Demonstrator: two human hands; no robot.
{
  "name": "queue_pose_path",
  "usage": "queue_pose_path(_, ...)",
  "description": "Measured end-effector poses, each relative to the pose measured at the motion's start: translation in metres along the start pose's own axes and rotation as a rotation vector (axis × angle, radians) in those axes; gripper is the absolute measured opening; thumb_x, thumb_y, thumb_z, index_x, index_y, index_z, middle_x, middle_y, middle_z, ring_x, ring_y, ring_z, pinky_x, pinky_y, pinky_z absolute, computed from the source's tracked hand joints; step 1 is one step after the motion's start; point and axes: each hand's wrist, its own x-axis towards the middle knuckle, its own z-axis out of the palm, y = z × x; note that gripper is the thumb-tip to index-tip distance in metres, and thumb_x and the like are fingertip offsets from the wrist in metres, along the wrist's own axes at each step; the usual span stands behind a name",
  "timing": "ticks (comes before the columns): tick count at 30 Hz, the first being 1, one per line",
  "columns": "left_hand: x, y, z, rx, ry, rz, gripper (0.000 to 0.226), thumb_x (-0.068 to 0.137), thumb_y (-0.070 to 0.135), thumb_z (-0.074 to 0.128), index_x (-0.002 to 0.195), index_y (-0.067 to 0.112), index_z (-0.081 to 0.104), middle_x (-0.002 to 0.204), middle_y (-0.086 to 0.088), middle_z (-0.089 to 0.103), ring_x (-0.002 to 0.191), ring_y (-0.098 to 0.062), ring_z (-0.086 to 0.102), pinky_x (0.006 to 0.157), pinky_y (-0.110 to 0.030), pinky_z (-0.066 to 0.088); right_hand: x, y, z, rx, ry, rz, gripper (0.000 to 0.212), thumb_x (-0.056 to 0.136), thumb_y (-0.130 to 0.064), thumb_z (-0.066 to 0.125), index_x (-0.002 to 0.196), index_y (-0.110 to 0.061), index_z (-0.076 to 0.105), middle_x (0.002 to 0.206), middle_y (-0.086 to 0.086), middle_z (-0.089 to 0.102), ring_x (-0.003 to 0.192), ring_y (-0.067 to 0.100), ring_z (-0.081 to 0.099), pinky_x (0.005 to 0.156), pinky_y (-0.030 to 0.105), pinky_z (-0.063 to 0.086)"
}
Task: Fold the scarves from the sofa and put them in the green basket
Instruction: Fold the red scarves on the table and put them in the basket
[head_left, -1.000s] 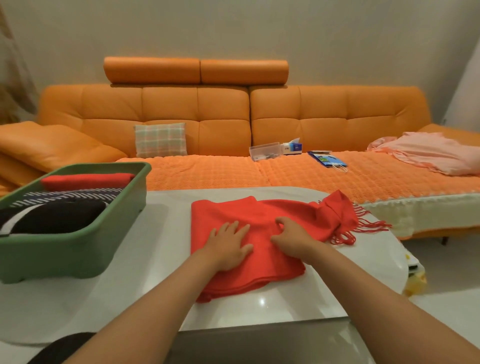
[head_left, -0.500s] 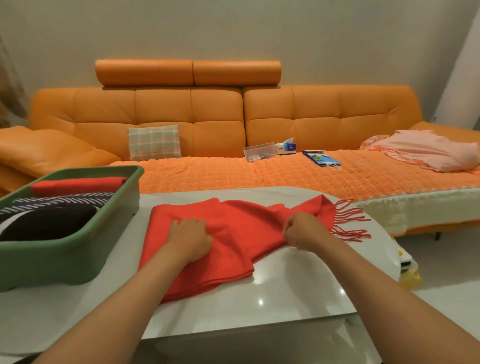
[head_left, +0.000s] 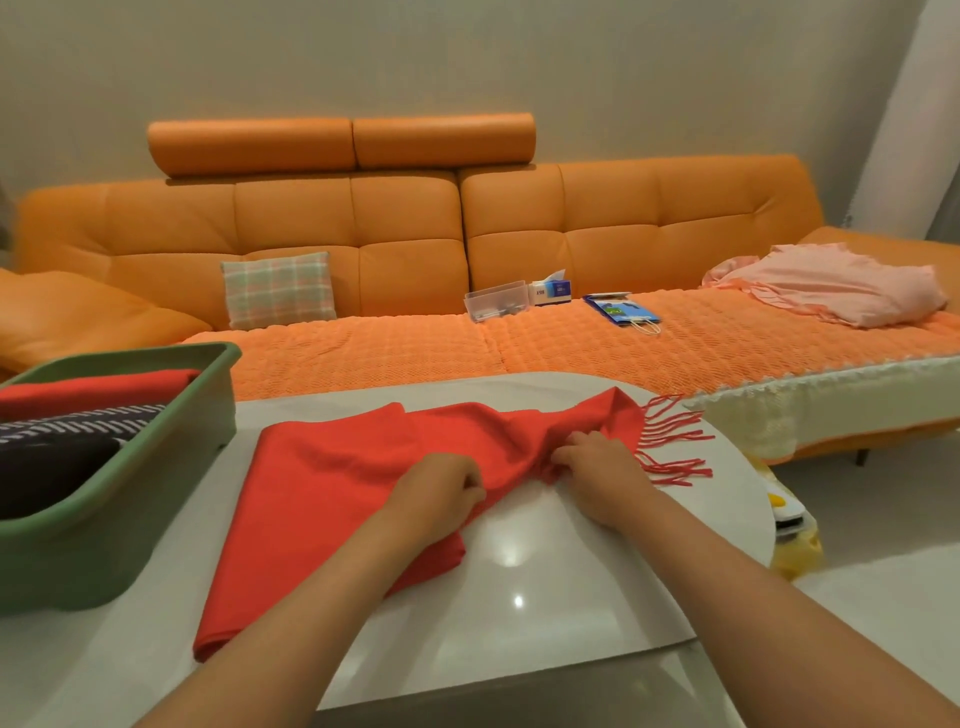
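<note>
Two bare forearms enter from the bottom edge of the frame over a glossy white rounded table (head_left: 519, 597). At centre, the left hand (head_left: 441, 491) lies knuckles-up on a red woven scarf with a fringed end (head_left: 337, 483), its fingers curled and pinching the cloth at the scarf's right-hand edge. Just right of it, the right hand (head_left: 597, 473) has its fingers curled into a bunched gather of the same scarf, close to the fringe (head_left: 670, 441), which fans out on the tabletop toward the right. The scarf lies spread on the table from lower left to centre right, partly flat and partly creased between the two hands. At the left edge stands a green plastic rectangular basket (head_left: 156, 457) on the table, near the scarf but apart from it; it contains a folded black scarf (head_left: 47, 473), a folded black-and-white striped scarf (head_left: 78, 423) and a folded red scarf (head_left: 93, 389), ranged front to back. A yellow object (head_left: 795, 540) shows beyond the table's right edge. Across the upper half runs an orange leather sofa (head_left: 363, 234) with an orange knitted seat cover (head_left: 415, 353). On it are a plaid cushion (head_left: 278, 288) at left, a clear plastic box (head_left: 496, 301), a tissue box (head_left: 553, 291) and a blue paper bag (head_left: 621, 312) at centre, and a crumpled pink cloth (head_left: 831, 286) at right.
</note>
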Motion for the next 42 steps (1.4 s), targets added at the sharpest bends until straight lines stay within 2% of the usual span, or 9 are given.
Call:
queue_pose_path(7, 0.018, -0.03, -0.012, -0.466, 0.021, -0.253, 0.016, 0.099, 0.013, 0.053, 0.085, 0.019, 0.056, 0.084, 0.003, 0.057, 0.082, -0.015, 0.051, 0.07, -0.026, 0.036, 0.016, 0.023, -0.032, -0.182, 0.194, 0.177, 0.022, 0.09, -0.019, 0.051, 0.092, -0.027, 0.072, 0.101, 0.0, 0.066, 0.101, 0.026, 0.053, 0.089, 0.039, 0.036)
queue_pose_path(13, 0.013, -0.009, 0.004, 0.033, 0.066, 0.02, 0.021, 0.093, 0.025, 0.055, 0.113, 0.028, 0.053, 0.103, 0.002, 0.057, 0.098, -0.021, 0.057, 0.079, -0.036, 0.046, 0.01, 0.022, -0.04, -0.502, -0.061, 0.391, 0.032, 0.094, -0.022, 0.048, 0.121, -0.022, 0.065, 0.132, 0.009, 0.056, 0.128, 0.033, 0.041, 0.111, 0.056, 0.025)
queue_pose_path(17, 0.013, 0.027, 0.015, 0.123, 0.138, 0.345, 0.025, 0.083, 0.042, 0.056, 0.103, 0.029, 0.064, 0.103, 0.005, 0.053, 0.095, -0.02, 0.053, 0.073, -0.036, 0.046, 0.009, 0.014, -0.023, -0.225, 0.142, -0.012, 0.039, 0.081, -0.023, 0.059, 0.119, -0.023, 0.061, 0.12, 0.004, 0.057, 0.11, 0.028, 0.05, 0.089, 0.041, 0.04)
queue_pose_path(21, 0.023, 0.034, 0.022, 0.208, 0.04, 0.158, 0.032, 0.087, 0.044, 0.06, 0.108, 0.021, 0.066, 0.107, -0.001, 0.056, 0.097, -0.023, 0.057, 0.072, -0.033, 0.04, 0.007, 0.012, -0.008, -0.313, 0.191, -0.041, 0.018, 0.067, -0.018, 0.071, 0.084, -0.024, 0.073, 0.083, 0.0, 0.068, 0.08, 0.027, 0.061, 0.079, 0.04, 0.034)
queue_pose_path(25, 0.029, 0.031, 0.016, 0.068, 0.164, 0.19, 0.018, 0.094, 0.025, 0.057, 0.094, 0.012, 0.069, 0.1, -0.005, 0.062, 0.095, -0.025, 0.059, 0.076, -0.036, 0.042, 0.012, 0.017, -0.018, -0.196, 0.272, 0.04, 0.01, 0.073, -0.014, 0.075, 0.071, -0.021, 0.069, 0.072, 0.001, 0.067, 0.077, 0.029, 0.063, 0.09, 0.048, 0.043)
queue_pose_path(29, 0.03, 0.026, 0.004, -0.301, 0.263, 0.172, 0.017, 0.092, 0.02, 0.053, 0.079, 0.01, 0.058, 0.079, -0.002, 0.058, 0.077, -0.021, 0.053, 0.074, -0.042, 0.043, 0.011, 0.018, -0.038, 0.12, 0.404, -0.028, 0.006, 0.088, -0.021, 0.057, 0.085, -0.021, 0.062, 0.097, -0.003, 0.067, 0.095, 0.018, 0.06, 0.117, 0.054, 0.016)
queue_pose_path(33, 0.017, 0.033, -0.009, -0.413, -0.011, 0.156, 0.017, 0.096, 0.018, 0.049, 0.08, 0.02, 0.055, 0.073, 0.007, 0.058, 0.068, -0.007, 0.05, 0.069, -0.034, 0.042, -0.003, 0.015, -0.063, 0.227, 0.248, -0.109, 0.035, 0.083, -0.024, 0.062, 0.061, -0.027, 0.034, 0.051, -0.008, 0.039, 0.051, 0.011, 0.038, 0.112, 0.035, 0.028)
queue_pose_path(37, 0.001, 0.041, -0.011, -0.348, -0.316, 0.152, 0.017, 0.086, 0.011, 0.05, 0.088, 0.017, 0.065, 0.076, 0.012, 0.063, 0.065, -0.002, 0.052, 0.067, -0.026, 0.045, -0.023, 0.001, -0.086, 0.045, 0.025, -0.103, 0.036, 0.08, -0.025, 0.061, 0.057, -0.022, 0.034, 0.055, -0.005, 0.039, 0.06, 0.019, 0.039, 0.057, 0.031, 0.032)
queue_pose_path(42, -0.012, 0.06, -0.021, -0.204, -0.584, 0.082, 0.023, 0.084, 0.02, 0.052, 0.077, 0.022, 0.073, 0.072, 0.008, 0.07, 0.059, -0.002, 0.057, 0.063, -0.021, 0.047, -0.055, -0.014, -0.093, 0.299, -0.48, -0.016, 0.023, 0.078, -0.014, 0.059, 0.058, -0.019, 0.048, 0.058, -0.002, 0.046, 0.057, 0.016, 0.04, 0.054, 0.029, 0.035)
